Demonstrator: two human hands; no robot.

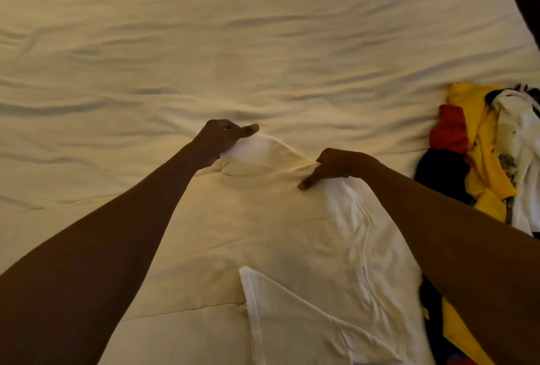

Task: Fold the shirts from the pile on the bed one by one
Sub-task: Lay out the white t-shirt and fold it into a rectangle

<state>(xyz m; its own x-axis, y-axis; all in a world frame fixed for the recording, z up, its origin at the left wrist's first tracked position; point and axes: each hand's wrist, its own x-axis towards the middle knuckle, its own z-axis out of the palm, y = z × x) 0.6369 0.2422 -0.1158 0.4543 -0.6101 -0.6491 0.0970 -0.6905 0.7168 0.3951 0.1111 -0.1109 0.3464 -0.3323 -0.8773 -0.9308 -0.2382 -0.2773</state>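
The left hand (222, 139) pinches a white shirt (277, 218); right hand (339, 164) likewise.

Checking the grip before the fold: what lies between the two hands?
Head view: only the shirt, its top edge running from the left hand to the right hand, both pinching it, over the bed.

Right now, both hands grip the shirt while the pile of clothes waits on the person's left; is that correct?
Not quite: the head view shows the pile of clothes on the person's right. The left hand and right hand do grip the shirt.
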